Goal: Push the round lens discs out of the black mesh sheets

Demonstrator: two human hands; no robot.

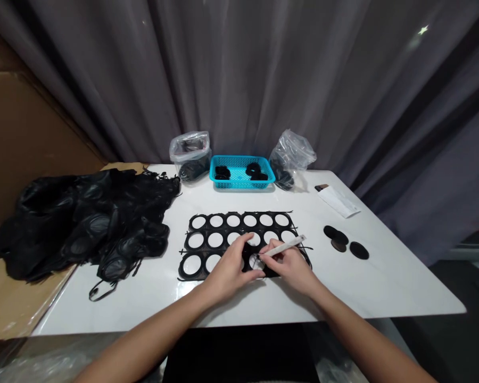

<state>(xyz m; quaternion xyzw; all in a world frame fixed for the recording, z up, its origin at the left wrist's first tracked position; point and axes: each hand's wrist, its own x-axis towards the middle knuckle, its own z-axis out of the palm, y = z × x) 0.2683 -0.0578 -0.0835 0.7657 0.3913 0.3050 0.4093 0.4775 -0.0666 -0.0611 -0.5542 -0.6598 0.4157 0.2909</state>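
Note:
A black sheet with rows of round holes [224,229] lies flat on the white table [387,287]. My left hand [234,265] rests on its lower middle part, thumb and fingers spread apart around one hole. In my right hand [286,261] is a slim white-grey pen-like tool [289,243], gripped between thumb and fingers and slanting up to the right. Its lower end is near the hole beside my left thumb; the exact tip is too small to make out.
Black material [91,223] is heaped at the left on cardboard [19,303]. At the back stand a blue basket [242,184] with black pieces and two clear bags [189,151] [293,151]. Black discs [359,250] and a white paper [339,201] lie at the right.

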